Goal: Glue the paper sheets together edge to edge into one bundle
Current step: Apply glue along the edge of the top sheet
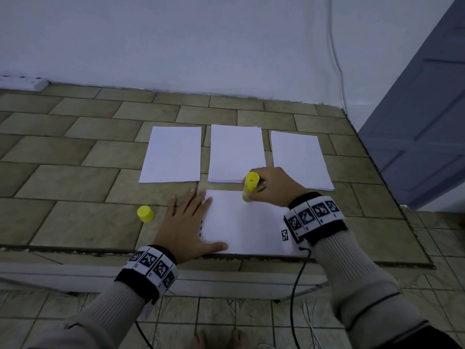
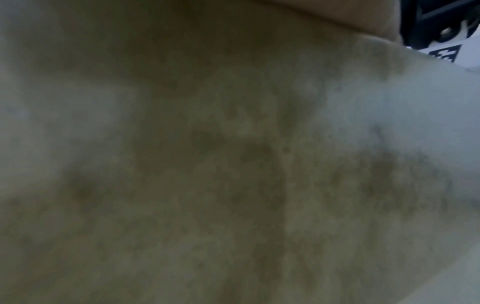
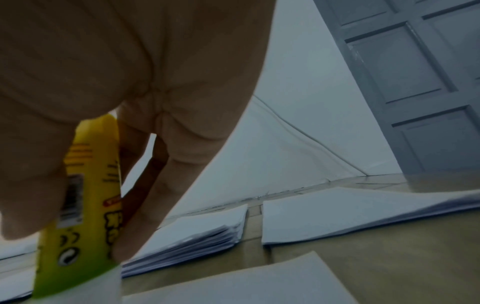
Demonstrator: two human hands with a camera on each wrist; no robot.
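Dim, cool bluish light with soft shadows and no glare; head view bends straight lines at its edges, left wrist view a murky, noisy blur, right wrist view soft-focused on the near glue stick [image 3: 78, 216]

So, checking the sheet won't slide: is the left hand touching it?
Touching: head view shows the left hand lying flat, fingertips and thumb overlapping the near sheet.

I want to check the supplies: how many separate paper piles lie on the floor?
4: left pile, middle pile, right pile, and the near sheet under both hands. None seems hidden.
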